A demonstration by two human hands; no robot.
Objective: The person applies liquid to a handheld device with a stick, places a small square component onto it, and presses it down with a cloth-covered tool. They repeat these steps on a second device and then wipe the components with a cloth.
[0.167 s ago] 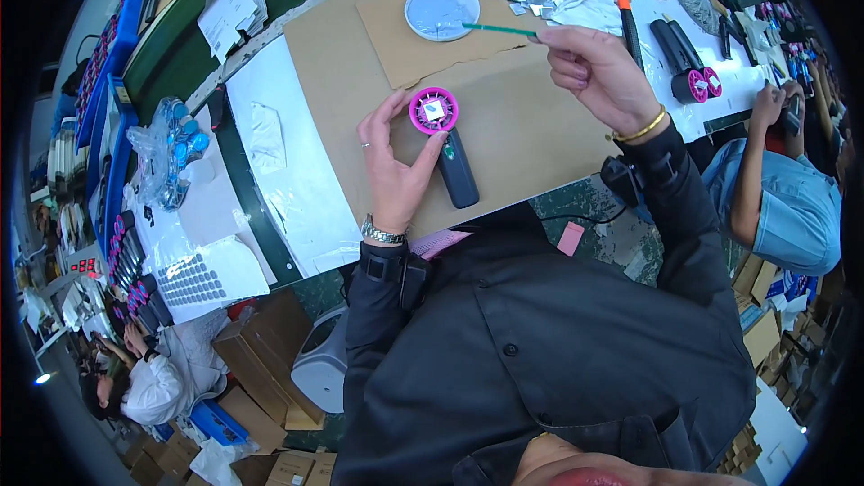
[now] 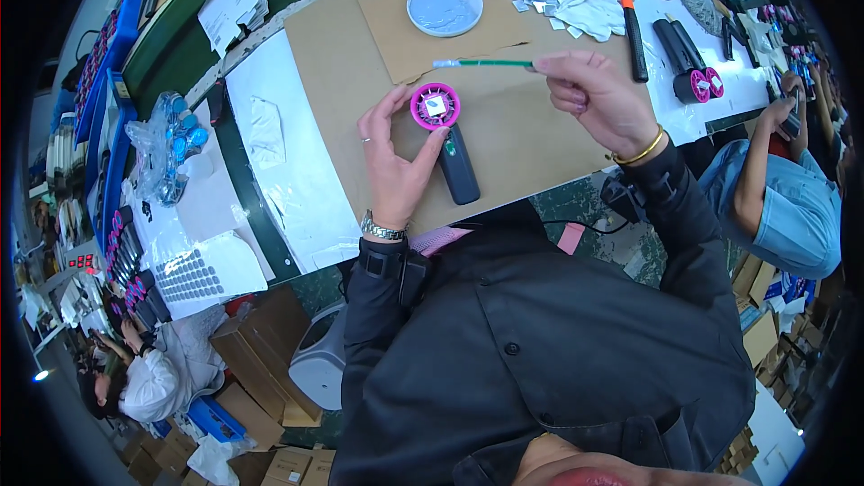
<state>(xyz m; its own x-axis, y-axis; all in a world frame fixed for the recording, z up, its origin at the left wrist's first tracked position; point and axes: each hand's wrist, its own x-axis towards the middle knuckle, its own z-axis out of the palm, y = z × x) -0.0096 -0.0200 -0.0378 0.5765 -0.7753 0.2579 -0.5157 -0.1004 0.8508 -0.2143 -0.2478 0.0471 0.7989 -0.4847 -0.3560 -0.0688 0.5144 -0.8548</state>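
Across a crowded workshop, looks down from the head camera at brown cardboard [image 2: 540, 139] spread over a table [image 2: 253, 184]. On that cardboard, near the wearer's edge, braces a pink-headed device [image 2: 453, 148] with the left hand [image 2: 396, 160], hooking the fingers around the left of the pink ring [image 2: 456, 106] and setting the thumb at the neck. Pinches one end of a thin green stick [image 2: 495, 62] in the fingers of the right hand [image 2: 598, 94], holding the pale tip between the ring and a dish [image 2: 445, 34] of grey paste, touching neither. Judging by looks, seems light, stiff and smooth enough to slip; best gripped by the dark handle [image 2: 462, 180] or outer ring, clear of the white centre square [image 2: 436, 105].
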